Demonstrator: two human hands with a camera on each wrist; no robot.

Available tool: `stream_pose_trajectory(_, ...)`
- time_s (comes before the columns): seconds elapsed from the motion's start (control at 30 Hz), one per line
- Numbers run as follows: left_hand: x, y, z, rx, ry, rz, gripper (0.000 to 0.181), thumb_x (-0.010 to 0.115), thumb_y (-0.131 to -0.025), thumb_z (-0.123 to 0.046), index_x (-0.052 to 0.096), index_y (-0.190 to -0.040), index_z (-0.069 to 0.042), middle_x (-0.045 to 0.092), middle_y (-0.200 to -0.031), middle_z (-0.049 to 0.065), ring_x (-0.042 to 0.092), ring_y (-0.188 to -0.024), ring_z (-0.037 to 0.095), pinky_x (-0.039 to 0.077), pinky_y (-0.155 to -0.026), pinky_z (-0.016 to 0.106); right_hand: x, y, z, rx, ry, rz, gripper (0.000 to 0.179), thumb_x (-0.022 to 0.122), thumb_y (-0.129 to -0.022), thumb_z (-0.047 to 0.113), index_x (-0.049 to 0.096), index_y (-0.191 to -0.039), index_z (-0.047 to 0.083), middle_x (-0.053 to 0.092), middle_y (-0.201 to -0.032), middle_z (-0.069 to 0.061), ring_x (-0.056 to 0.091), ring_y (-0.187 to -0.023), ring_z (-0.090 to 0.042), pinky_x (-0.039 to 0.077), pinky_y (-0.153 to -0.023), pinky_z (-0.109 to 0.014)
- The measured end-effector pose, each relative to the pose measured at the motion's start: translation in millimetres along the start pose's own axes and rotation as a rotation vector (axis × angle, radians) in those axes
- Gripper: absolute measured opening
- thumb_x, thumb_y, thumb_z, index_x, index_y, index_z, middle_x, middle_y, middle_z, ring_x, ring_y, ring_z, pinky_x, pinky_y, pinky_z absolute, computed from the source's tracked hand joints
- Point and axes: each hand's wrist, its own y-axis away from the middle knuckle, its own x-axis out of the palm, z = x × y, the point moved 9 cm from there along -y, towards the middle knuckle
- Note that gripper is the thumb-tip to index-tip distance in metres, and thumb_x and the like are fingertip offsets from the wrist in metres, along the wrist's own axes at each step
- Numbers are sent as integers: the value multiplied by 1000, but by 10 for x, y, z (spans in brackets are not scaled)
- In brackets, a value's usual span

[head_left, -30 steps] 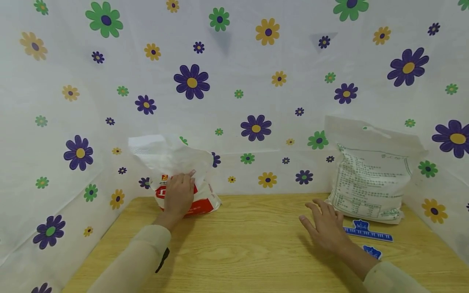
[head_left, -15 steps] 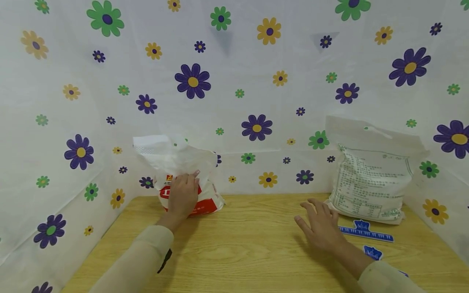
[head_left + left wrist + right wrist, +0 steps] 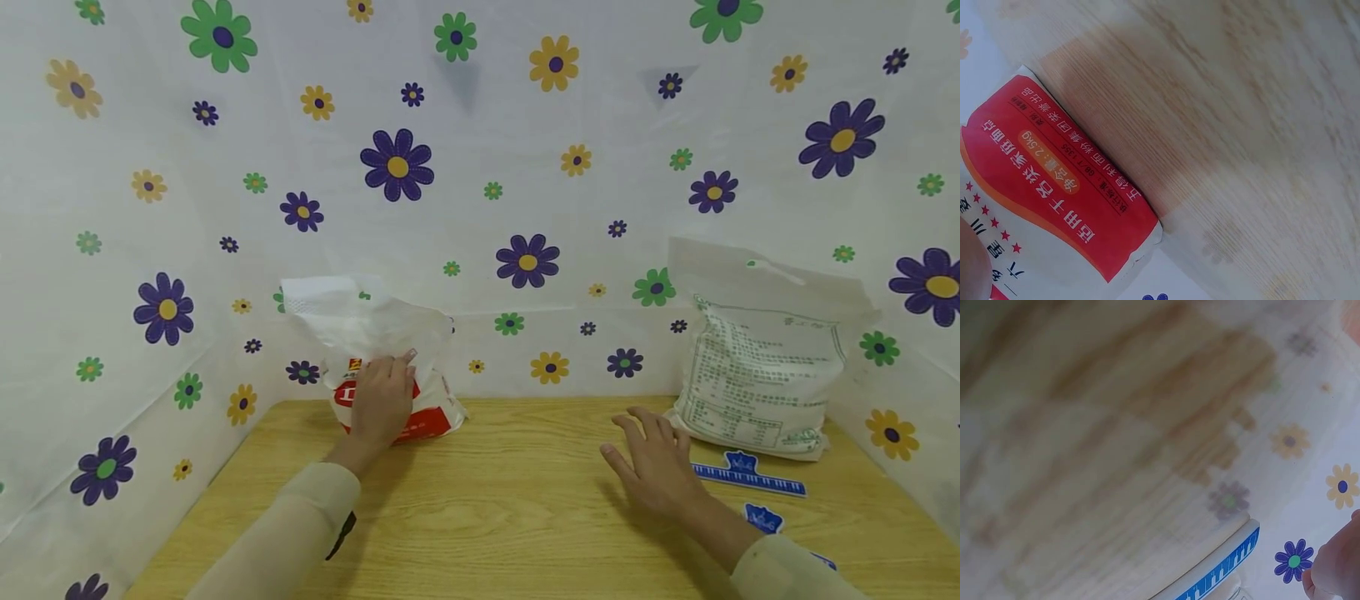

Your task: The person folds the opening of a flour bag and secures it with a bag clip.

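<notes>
Touching: left hand (image 3: 382, 402) on front of red bag (image 3: 431, 422).
Red bag: back-left of table (image 3: 517, 508), near cloth (image 3: 465, 125); filled part low, limp white top up.
Bag axis: roughly upright, top edge sloping down to the right.
Bag vs hands: straight ahead of left hand, in contact; farther back and well left of right hand (image 3: 656, 467). Left is nearer.
Left pose: arm reaching forward, slightly inward; back of hand to head camera, fingers pointing up the bag.
Left state: fingers bent against bag; fingertips hidden, so gripping vs pressing, cannot tell.
Right pose: forearm coming in from lower right, back of hand up, fingers forward-left, thumb out to the left.
Right state: fingers spread, loosely bent, nothing held.
Near right hand: long clip (image 3: 742, 465), blue, piano-key print, just right of it; green-print bag (image 3: 761, 375) upright behind, to the right.
Right forearm: 2nd clip (image 3: 764, 518) beside it, plus 1 blue edge (image 3: 825, 562) mostly hidden by sleeve (image 3: 795, 575).
</notes>
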Motion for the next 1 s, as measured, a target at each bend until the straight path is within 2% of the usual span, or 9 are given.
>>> stream_pose_trajectory(0.13,-20,-5,-48,11,12,-9,27,57,-102,-20,62,-111,4,66,-100,19,58,-95,36,45,-92,48,3,-9,7,-7,10,2,50,53,-102,42,52,-138,8,43,-146,-22,39,-132,-44,25,-98,-65)
stream_pose_trajectory(0.27,-45,-4,-104,43,11,-36,23,55,-102,-18,59,-96,4,62,-89,18,57,-89,36,45,-88,48,15,-18,13,-14,1,4,49,52,-102,42,52,-138,9,43,-146,-21,39,-132,-44,25,-98,-66)
stream_pose_trajectory(0.37,-42,-1,-134,59,10,-47,23,53,-103,-17,57,-91,3,62,-86,18,57,-87,36,45,-85,48,30,-22,23,-21,-8,5,48,51,-103,42,52,-138,9,43,-147,-21,38,-133,-44,24,-99,-68)
stream_pose_trajectory(0.6,3,7,-161,61,-3,-36,22,56,-102,-18,60,-97,3,65,-91,17,59,-89,35,46,-85,45,42,-26,49,-17,-11,15,50,51,-103,43,53,-138,8,42,-147,-21,37,-134,-44,24,-100,-69)
stream_pose_trajectory(1.0,-17,28,-266,64,5,-34,22,58,-101,-18,61,-97,3,67,-91,17,60,-90,34,47,-85,44,62,-26,75,-7,-8,19,48,53,-102,42,54,-137,9,44,-147,-20,39,-133,-42,26,-100,-68)
